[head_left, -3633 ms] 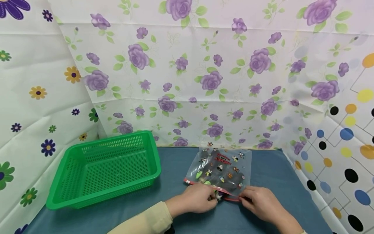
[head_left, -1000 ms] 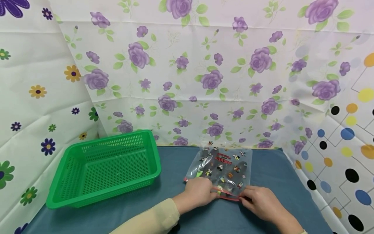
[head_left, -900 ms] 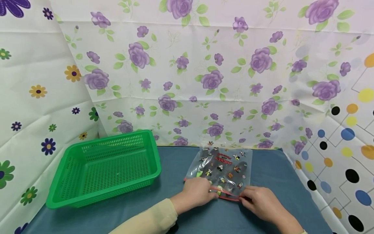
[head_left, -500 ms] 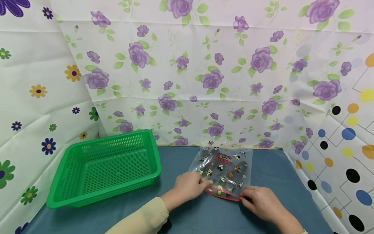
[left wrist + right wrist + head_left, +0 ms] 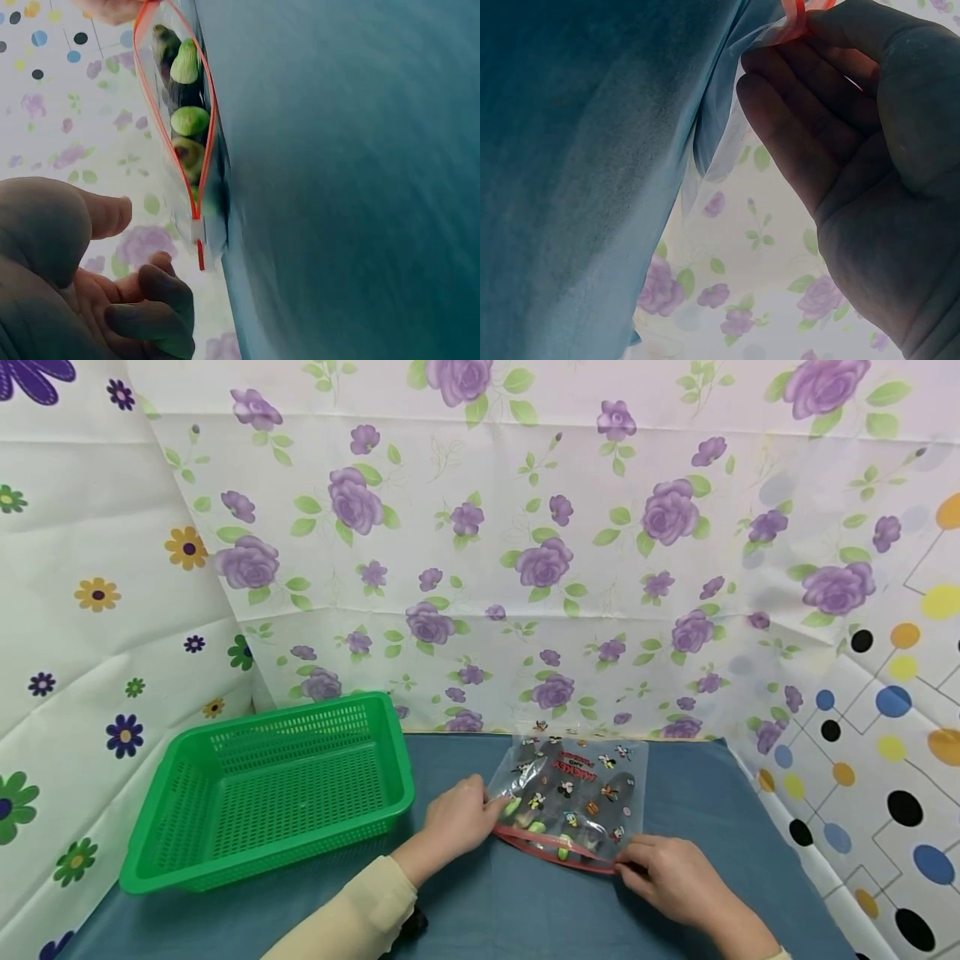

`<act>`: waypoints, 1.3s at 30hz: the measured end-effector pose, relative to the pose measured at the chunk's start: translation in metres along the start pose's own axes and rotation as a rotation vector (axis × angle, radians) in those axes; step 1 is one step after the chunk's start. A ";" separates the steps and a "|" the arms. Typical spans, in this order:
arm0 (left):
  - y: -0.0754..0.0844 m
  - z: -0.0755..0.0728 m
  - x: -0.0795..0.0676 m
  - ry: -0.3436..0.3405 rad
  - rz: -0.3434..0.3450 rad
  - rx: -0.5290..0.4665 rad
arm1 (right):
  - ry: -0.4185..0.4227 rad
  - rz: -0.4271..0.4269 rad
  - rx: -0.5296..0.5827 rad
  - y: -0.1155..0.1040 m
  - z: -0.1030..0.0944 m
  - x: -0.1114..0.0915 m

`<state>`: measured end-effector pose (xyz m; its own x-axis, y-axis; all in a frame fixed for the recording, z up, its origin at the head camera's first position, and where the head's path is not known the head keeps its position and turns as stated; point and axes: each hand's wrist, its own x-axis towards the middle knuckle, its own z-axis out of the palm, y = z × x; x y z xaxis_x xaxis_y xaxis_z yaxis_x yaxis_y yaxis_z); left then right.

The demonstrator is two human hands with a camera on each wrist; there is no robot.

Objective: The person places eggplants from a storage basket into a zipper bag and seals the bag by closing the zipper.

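A clear zip bag [image 5: 577, 789] with cartoon prints and a red zip edge lies on the blue cloth. Its mouth faces the near side and gapes, most plainly in the left wrist view. Inside are several dark things with pale green ends [image 5: 190, 120], eggplant-like in look. My right hand [image 5: 671, 877] pinches the bag's right corner at the red strip, between thumb and fingers. Beside the left corner is my left hand [image 5: 457, 818]; in the left wrist view its fingers [image 5: 150, 311] are loosely bent, apart from the white slider [image 5: 197, 229], holding nothing.
A green perforated basket [image 5: 300, 839] stands on the left of the blue cloth [image 5: 517, 918]. Flower-printed sheets [image 5: 480, 568] rise behind and at the left, and a dotted sheet [image 5: 900, 735] at the right. Something black [image 5: 415, 924] shows under the left sleeve.
My left hand has come away from the bag's mouth, moving left and back to its left corner. The dark thing formerly at the mouth is now inside. My right hand keeps its place.
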<state>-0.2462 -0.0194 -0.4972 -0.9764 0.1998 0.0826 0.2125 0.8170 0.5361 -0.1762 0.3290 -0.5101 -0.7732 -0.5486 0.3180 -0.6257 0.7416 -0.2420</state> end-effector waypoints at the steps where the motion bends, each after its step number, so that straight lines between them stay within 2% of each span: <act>1: -0.002 -0.001 0.001 -0.002 -0.007 0.003 | 0.001 -0.001 -0.001 0.000 0.000 0.000; 7: -0.009 -0.004 0.003 -0.034 -0.034 -0.003 | 0.004 -0.001 -0.007 0.002 0.001 0.000; 16: -0.019 -0.001 0.006 -0.098 -0.057 -0.087 | 0.001 0.006 -0.015 0.004 0.001 0.000; 24: -0.020 0.000 0.007 -0.161 -0.055 -0.211 | -0.003 0.020 -0.017 0.006 -0.002 -0.002; 29: -0.022 -0.002 0.005 -0.193 -0.022 -0.273 | -0.003 0.026 -0.026 0.007 -0.003 -0.002; 35: -0.030 -0.003 0.003 -0.254 -0.007 -0.429 | -0.005 0.052 -0.031 0.007 -0.004 -0.003; 39: -0.034 -0.003 0.002 -0.293 -0.018 -0.494 | -0.004 0.063 -0.036 0.008 -0.004 -0.004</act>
<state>-0.2552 -0.0483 -0.5124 -0.9130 0.3870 -0.1288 0.0831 0.4856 0.8702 -0.1779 0.3390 -0.5092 -0.8115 -0.5016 0.2999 -0.5715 0.7883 -0.2279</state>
